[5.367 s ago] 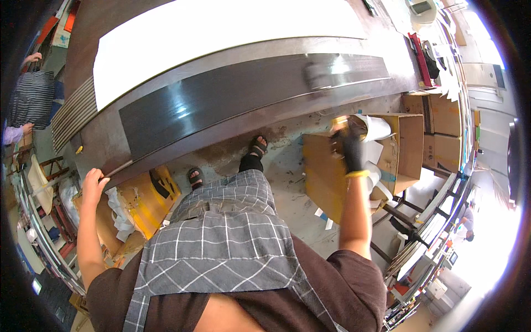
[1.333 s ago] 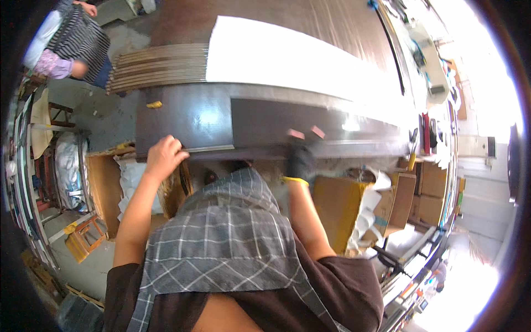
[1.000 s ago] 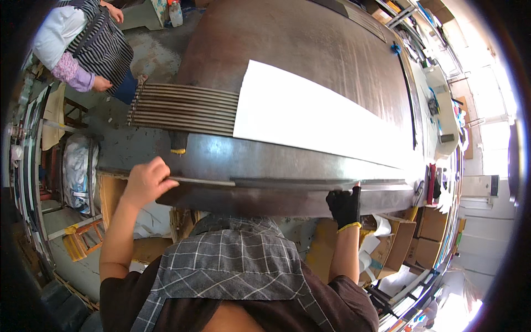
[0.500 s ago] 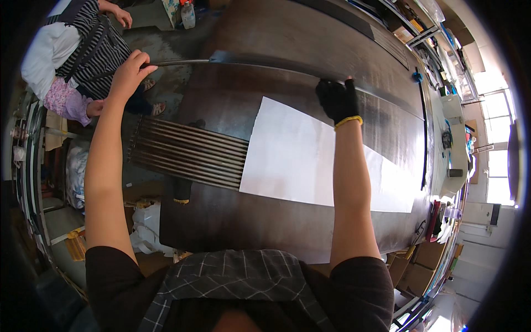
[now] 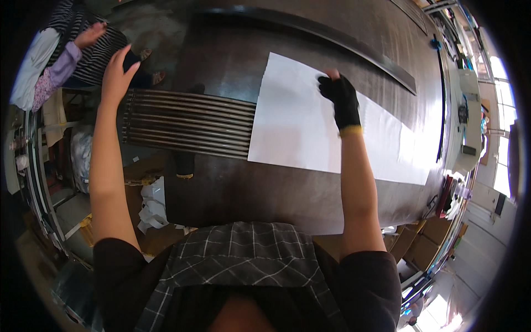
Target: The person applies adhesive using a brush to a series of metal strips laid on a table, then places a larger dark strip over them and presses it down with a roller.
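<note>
My left hand [image 5: 116, 77] is raised at the left, off the table edge, with its fingers apart and nothing in it. In a black glove with a yellow cuff, my right hand [image 5: 341, 99] hovers over or rests on a white sheet [image 5: 298, 116]; I cannot tell which. Its fingers are loosely bent, a bare fingertip shows, and no held thing is visible. Left of the sheet lies a row of several thin metal rods [image 5: 191, 124], sticking out past the table edge. Beyond my right hand, a long dark metal strip [image 5: 332, 40] lies across the table.
The dark table [image 5: 249, 191] spreads in front of me. At the left stands another person in a striped apron, with one hand [image 5: 90, 35] raised near mine. A black glove [image 5: 185, 164] lies by the near left edge. Shelves and boxes [image 5: 428, 240] line the right side.
My left hand has let go of the long thin metal piece it held. My right hand has come off the metal strip and back over the sheet. The whole view has shifted.
</note>
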{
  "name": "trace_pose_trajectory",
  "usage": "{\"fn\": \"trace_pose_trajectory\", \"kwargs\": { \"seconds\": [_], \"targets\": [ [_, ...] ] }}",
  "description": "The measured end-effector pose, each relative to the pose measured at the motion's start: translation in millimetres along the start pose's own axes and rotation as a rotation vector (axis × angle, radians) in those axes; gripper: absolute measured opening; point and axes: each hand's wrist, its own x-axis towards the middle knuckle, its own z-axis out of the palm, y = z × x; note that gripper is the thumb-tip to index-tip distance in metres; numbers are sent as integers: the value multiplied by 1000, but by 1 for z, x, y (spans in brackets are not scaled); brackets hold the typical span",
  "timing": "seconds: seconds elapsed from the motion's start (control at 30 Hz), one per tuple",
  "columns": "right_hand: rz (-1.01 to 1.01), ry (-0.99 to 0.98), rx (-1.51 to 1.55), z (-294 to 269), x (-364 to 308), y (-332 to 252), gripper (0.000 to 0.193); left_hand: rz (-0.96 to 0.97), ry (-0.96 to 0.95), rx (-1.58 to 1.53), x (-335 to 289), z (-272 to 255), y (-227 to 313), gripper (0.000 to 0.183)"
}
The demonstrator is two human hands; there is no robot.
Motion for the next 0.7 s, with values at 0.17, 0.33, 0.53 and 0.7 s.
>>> {"fn": "trace_pose_trajectory", "kwargs": {
  "seconds": [0.17, 0.33, 0.53, 0.7],
  "targets": [
    [-380, 532, -1196, -121, -150, 74, 66, -421, 536, -220, -167, 8, -22, 43],
    [-471, 327, -1315, -82, -204, 127, 93, -1299, 245, -1205, -246, 37, 1, 59],
    [-701, -5, -904, 122, -221, 118, 101, -1232, 126, -1180, -232, 56, 37, 36],
    [-756, -77, -718, 133, -249, 70, 73, -1136, 262, -1217, -221, 25, 37, 32]
  ]
}}
